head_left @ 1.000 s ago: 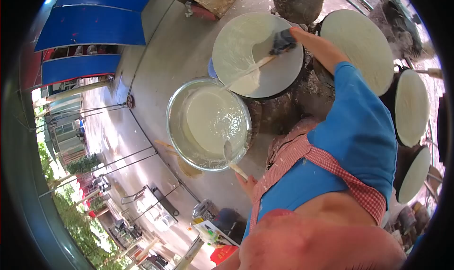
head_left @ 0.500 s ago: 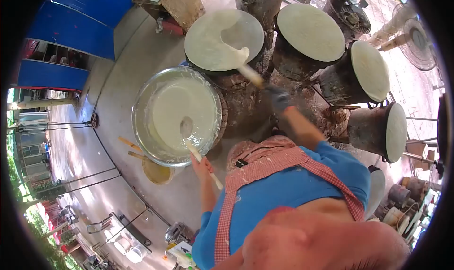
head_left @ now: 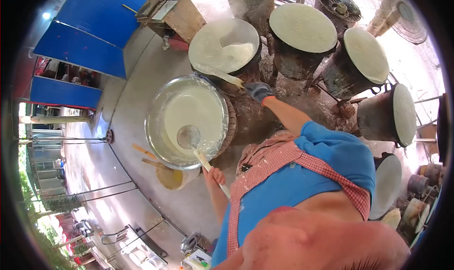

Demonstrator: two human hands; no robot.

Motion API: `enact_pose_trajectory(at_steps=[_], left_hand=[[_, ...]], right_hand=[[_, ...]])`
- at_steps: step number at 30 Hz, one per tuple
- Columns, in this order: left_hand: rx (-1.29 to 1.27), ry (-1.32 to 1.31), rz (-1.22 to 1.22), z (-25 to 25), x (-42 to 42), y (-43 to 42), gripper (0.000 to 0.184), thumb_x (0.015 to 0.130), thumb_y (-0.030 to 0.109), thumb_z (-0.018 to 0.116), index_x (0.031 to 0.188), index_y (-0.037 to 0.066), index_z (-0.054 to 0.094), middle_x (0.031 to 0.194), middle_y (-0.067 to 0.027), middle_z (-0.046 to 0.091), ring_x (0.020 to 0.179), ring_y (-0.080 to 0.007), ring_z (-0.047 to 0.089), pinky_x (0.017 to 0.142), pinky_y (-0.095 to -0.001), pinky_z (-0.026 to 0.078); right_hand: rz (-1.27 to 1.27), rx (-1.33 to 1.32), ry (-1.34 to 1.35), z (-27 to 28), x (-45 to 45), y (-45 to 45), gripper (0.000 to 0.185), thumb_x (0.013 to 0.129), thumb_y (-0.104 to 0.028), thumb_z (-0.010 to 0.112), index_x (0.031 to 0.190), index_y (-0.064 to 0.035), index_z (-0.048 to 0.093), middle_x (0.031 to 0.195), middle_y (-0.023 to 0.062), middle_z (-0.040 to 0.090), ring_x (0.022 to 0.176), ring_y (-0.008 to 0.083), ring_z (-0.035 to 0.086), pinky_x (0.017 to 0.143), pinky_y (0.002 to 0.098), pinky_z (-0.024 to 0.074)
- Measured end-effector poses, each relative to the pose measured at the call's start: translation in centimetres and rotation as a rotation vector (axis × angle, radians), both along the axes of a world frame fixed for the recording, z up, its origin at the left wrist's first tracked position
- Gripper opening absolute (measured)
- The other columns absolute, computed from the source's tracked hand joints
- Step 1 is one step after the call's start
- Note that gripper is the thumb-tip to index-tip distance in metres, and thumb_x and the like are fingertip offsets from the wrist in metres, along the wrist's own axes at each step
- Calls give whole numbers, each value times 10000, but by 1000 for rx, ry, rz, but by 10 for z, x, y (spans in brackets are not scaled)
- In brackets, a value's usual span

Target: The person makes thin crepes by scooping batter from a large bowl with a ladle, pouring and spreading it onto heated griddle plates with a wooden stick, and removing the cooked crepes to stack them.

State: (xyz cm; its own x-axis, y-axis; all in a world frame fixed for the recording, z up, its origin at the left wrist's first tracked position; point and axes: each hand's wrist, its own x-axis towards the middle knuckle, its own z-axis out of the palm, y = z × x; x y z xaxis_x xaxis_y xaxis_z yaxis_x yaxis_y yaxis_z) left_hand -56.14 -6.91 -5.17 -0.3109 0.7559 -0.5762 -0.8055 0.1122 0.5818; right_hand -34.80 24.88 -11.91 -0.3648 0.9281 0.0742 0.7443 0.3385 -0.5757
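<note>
My right hand, in a dark grey glove, is closed around the handle of a pale wooden spreading paddle. Its blade lies across the near rim of a round griddle, where white batter forms a thicker patch on the right beside a thinner, greyish area. My left hand, bare, grips the long pale handle of a ladle. The ladle's round bowl is over or at the surface of white batter in a wide metal basin; whether it touches the batter, I cannot tell.
Several drum stoves with white-coated round tops, one of them a near griddle, curve around to the right. A yellowish bucket with wooden handles stands beside the basin. Further back are a wooden box, a blue panel and a fan.
My right hand has drawn the paddle leftward to the griddle's near edge, and the batter patch has changed shape. The ladle's bowl now shows more fully above the basin. The view has shifted slightly.
</note>
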Motion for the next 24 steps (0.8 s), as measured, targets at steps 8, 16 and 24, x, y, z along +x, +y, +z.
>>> enact_pose_trajectory(at_steps=[8, 16, 24], left_hand=[[35, -99, 32, -4, 19, 10, 130, 850, 111, 447, 921, 164, 351, 537, 50, 245, 382, -43, 216, 338, -188, 183], [-72, -91, -162, -29, 14, 62, 97, 855, 113, 442, 902, 130, 359, 530, 46, 240, 391, -44, 230, 339, -192, 193], [-262, -170, -85, -7, 57, 120, 164, 851, 111, 457, 738, 124, 338, 521, 49, 239, 389, -44, 233, 333, -203, 194]], right_hand=[[-178, 72, -16, -17, 48, 98, 286, 832, -328, 408, 979, -176, 601, 816, 130, 607, 723, 300, 581, 692, 365, 457], [-208, -199, 147, -47, 105, 110, 251, 815, -308, 483, 975, -159, 606, 866, 145, 600, 729, 272, 579, 667, 353, 459], [-41, -370, 200, -57, 111, 85, 306, 837, -342, 429, 969, -118, 591, 874, 139, 603, 766, 284, 579, 662, 351, 444]])
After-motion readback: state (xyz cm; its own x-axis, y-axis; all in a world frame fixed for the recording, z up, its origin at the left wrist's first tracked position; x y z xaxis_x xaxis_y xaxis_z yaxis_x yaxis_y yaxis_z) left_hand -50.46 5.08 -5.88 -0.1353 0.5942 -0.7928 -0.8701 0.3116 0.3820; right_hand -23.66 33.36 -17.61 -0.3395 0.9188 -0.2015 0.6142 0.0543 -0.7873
